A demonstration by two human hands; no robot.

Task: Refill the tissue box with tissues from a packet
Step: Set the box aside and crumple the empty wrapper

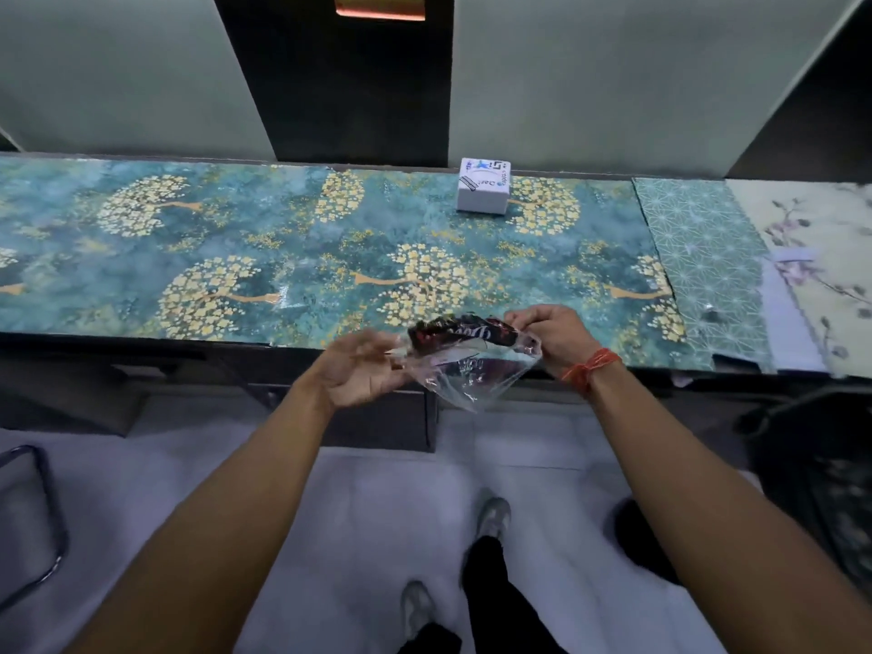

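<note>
A white cube-shaped tissue box (483,186) with blue print stands at the far edge of the table, beyond my hands. I hold a crumpled clear plastic packet (472,358) with dark red and black print in front of the table's near edge. It looks flat, and I see no tissues in it. My right hand (547,335) pinches the packet's right end; an orange thread is tied around that wrist. My left hand (363,370) holds the packet's left end, palm up with fingers loosely curled, and is motion-blurred.
The table (236,257) is covered in teal sheet with golden trees; other patterned sheets (708,257) lie at its right end. A dark bin (821,464) stands at the right on the floor, a chair frame (33,512) at the left. My feet show below.
</note>
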